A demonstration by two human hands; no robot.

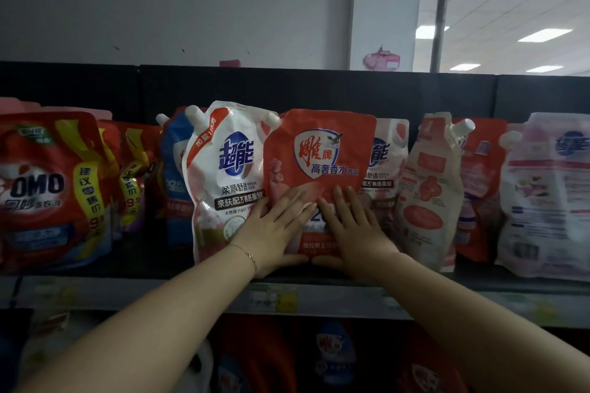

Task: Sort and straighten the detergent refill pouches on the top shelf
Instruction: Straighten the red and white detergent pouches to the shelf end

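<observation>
A red pouch with a shield logo stands upright at the middle of the top shelf. My left hand and my right hand both press flat on its lower front, fingers straight, thumbs along its bottom edge. A white pouch with blue lettering leans just left of it, partly behind it. Another white pouch of the same brand stands behind its right side. Farther right are a pale pouch showing its back, a red pouch and a white-pink pouch.
Red OMO pouches fill the shelf's left end, with a blue pouch beside them. A black back panel rises behind the row. Price tags line the shelf edge. Red and blue detergent containers stand on the shelf below.
</observation>
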